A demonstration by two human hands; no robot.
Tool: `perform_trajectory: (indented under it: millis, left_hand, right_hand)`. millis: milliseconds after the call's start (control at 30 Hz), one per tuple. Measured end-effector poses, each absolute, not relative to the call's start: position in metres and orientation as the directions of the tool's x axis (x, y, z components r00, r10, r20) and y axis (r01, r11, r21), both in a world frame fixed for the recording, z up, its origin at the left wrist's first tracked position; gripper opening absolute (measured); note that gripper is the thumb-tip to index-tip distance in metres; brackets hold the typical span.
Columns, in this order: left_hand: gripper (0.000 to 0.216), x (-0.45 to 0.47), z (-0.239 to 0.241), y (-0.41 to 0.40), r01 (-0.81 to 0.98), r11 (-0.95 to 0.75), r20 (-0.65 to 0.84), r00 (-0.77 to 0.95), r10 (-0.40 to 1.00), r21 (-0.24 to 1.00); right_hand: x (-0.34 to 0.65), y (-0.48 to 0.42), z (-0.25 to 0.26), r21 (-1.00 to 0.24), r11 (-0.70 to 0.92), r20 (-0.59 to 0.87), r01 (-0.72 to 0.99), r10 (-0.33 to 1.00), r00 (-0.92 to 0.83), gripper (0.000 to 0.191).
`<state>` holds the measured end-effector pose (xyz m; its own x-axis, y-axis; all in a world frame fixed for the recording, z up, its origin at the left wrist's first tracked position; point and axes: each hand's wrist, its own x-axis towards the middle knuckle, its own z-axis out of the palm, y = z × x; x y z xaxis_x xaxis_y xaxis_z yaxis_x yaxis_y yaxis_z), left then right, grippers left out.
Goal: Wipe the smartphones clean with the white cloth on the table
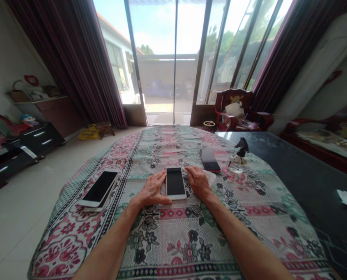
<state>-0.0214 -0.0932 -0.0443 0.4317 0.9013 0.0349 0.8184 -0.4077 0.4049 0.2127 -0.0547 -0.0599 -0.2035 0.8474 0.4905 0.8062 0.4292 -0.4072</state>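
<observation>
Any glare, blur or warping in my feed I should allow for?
Head view: sky beyond the glass doors is washed out; the curtains lean outward at the top, likely lens distortion. Head view, work area: the middle phone looks dark, without strong glare, though fine detail is soft; glare whitens the black table's far edge.

Forward of the grip: glass door (158, 87), flanked by dark curtains (68, 58). Forward left: yellow bag (88, 133), beside a stool (105, 130). Far left: black cabinet (41, 138). Forward right: wooden armchair (221, 112). Right: black table (284, 163) with a sofa (300, 124) beyond.
</observation>
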Motion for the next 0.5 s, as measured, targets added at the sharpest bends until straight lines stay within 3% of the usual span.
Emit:
perform_trajectory:
  millis: [300,500]
  left_hand:
    - [0.109,-0.023,-0.048,-0.092,0.816,-0.425,0.037,0.447,0.894,0.392]
    - [0.108,-0.023,-0.049,-0.092,0.817,-0.426,0.046,0.445,0.894,0.389]
  right_hand:
    - [0.193,-0.042,-0.052,-0.26,0.435,0.407,0.862,0.859,-0.311,0.025]
    - [0.195,-0.05,-0.051,-0.273,0.514,0.444,0.813,0.817,-0.368,0.024]
